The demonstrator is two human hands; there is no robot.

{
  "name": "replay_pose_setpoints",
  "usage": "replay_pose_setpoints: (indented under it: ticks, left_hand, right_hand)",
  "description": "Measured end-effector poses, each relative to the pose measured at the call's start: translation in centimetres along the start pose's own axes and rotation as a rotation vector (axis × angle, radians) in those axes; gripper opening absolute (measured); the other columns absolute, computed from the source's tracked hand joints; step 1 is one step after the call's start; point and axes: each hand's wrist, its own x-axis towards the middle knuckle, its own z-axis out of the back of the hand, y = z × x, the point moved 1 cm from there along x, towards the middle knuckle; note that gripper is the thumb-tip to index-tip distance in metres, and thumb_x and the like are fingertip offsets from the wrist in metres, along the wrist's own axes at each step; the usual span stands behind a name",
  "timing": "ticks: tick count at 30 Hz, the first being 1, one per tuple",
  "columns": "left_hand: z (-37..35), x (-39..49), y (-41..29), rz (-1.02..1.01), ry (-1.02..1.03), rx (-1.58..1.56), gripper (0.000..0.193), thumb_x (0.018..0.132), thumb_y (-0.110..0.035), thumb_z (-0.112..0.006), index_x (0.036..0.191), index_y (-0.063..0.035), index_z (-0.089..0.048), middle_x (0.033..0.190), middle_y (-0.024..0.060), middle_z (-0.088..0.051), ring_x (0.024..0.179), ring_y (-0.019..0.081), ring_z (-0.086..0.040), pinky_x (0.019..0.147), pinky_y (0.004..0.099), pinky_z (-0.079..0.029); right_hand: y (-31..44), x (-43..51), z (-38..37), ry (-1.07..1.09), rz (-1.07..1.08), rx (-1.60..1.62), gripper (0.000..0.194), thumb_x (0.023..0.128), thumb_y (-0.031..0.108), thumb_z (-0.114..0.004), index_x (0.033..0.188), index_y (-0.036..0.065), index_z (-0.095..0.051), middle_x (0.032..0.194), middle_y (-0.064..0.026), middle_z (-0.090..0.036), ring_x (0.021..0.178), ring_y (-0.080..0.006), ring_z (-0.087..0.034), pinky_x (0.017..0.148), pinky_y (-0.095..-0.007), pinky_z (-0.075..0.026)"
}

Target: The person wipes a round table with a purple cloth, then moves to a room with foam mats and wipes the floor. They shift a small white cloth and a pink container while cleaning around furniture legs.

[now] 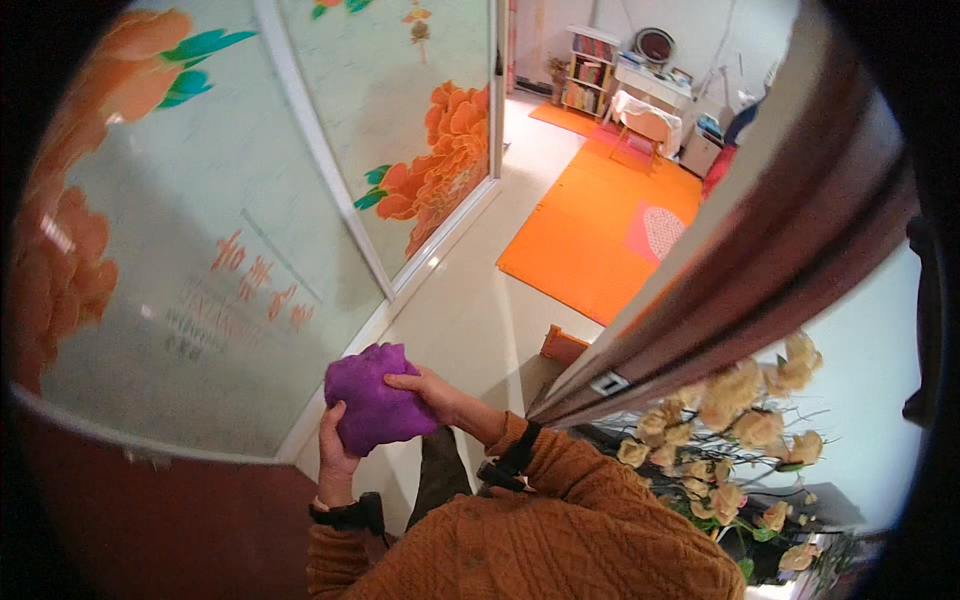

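A folded purple cloth is held up in front of my body, roughly square and soft-edged. My left hand grips its near left edge, thumb on top and the other fingers hidden beneath. At the right edge, my right hand holds it the same way, its thumb lying across the upper face. Black straps circle both wrists over the cuffs of a brown cable-knit sweater.
Sliding glass panels with orange flowers stand at the left. A brown curtain and cream artificial roses are on the right. Beyond the doorway lie orange foam mats, a chair, a white desk and a bookshelf.
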Motion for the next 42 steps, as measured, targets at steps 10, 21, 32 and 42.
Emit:
replay_pose_setpoints:
  ticks: [10, 21, 32, 42]
  left_hand:
    - [-4.3, 36.2, -1.2, 0.359, 0.165, 0.402, 0.068, 0.100, -0.063, -0.041, 0.146, -0.0131, -0.042, 0.142, 0.0070, -0.051, 0.128, 0.0234, -0.051, 0.106, 0.0432, -0.043]
    - [-19.0, 62.2, 1.1, 0.447, 0.218, 0.101, 0.078, 0.097, -0.067, -0.042, 0.151, -0.0114, -0.035, 0.149, 0.0075, -0.045, 0.137, 0.0244, -0.045, 0.114, 0.0428, -0.038]
    - [-29.5, 85.4, 3.4, 0.301, 0.361, 0.407, 0.050, 0.093, -0.010, -0.064, 0.140, -0.0032, -0.046, 0.130, 0.0077, -0.058, 0.116, 0.0202, -0.059, 0.101, 0.0351, -0.048]
    - [-44.8, 99.5, 10.8, 0.559, 0.831, 0.772, 0.054, 0.105, -0.049, -0.044, 0.140, -0.0063, -0.048, 0.124, 0.0052, -0.059, 0.110, 0.0167, -0.059, 0.093, 0.0318, -0.049]
  right_hand:
    - [20.2, 17.2, 12.5, -0.566, 0.381, -0.683, 0.049, 0.092, 0.032, -0.066, 0.131, 0.004, -0.054, 0.111, -0.0147, -0.068, 0.098, -0.0244, -0.067, 0.086, -0.0367, -0.053]
    - [40.9, 27.7, 26.2, -0.642, 0.423, -0.867, 0.044, 0.100, 0.032, -0.054, 0.132, 0.002, -0.052, 0.119, -0.0217, -0.063, 0.108, -0.0342, -0.062, 0.092, -0.0417, -0.049]
    - [55.9, 33.6, 40.3, -1.185, 0.542, -1.113, 0.070, 0.095, 0.041, -0.061, 0.147, 0.003, -0.036, 0.132, -0.0251, -0.053, 0.118, -0.0412, -0.056, 0.099, -0.0451, -0.046]
    - [65.8, 30.5, 53.9, -1.171, 0.644, -0.591, 0.069, 0.102, 0.037, -0.053, 0.153, 0.000, -0.027, 0.146, -0.0208, -0.045, 0.130, -0.0307, -0.050, 0.107, -0.0386, -0.042]
